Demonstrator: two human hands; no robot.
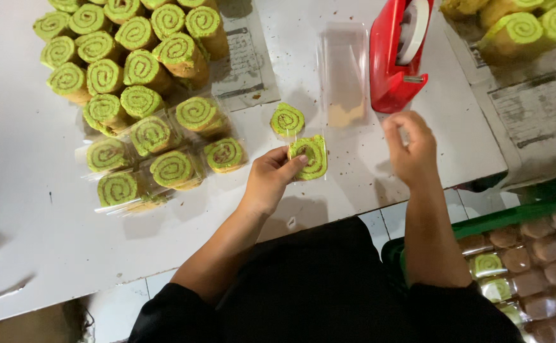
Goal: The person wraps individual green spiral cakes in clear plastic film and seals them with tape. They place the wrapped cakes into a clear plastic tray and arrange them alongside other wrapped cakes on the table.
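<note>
1. Left hand [270, 178] pinches a bagged green roll slice [310, 157] at centre worktop [30, 209]; a bare slice [288, 119] lies at eleven o'clock.
2. Right hand [410, 147], fingers curled, nears the red tape dispenser [397, 54] at twelve o'clock; its hold is unclear.

Head camera looks steeply down, close over white table [49, 209].

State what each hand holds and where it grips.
Left hand pinches a wrapped green roll slice at its left edge. Right hand: unclear, perhaps tape.
</note>
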